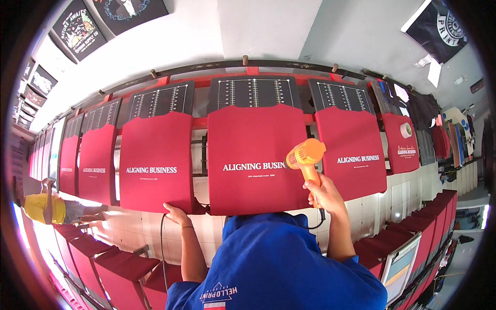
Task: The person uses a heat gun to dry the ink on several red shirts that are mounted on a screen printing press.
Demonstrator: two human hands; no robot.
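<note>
My right hand [327,195] is wrapped round the handle of an orange heat gun [306,155]. The gun is held over the right side of the middle maroon shirt piece [253,191], covering the end of its white printed line. My left hand [178,214] is at the lower right corner of the neighbouring maroon shirt piece [155,191], fingers curled. A thin dark cord [163,248] runs down from those fingers, which seem closed on it; their tips are partly hidden. Another stretch of cord [321,221] hangs from the gun's handle.
More maroon pieces lie on black boards [254,92] along a red and black rack. Behind me is a second row of maroon-covered boards [121,268], with a framed screen [403,268] at right. A person in yellow [46,207] stands far left. A tape roll [406,130] rests on the right-hand piece.
</note>
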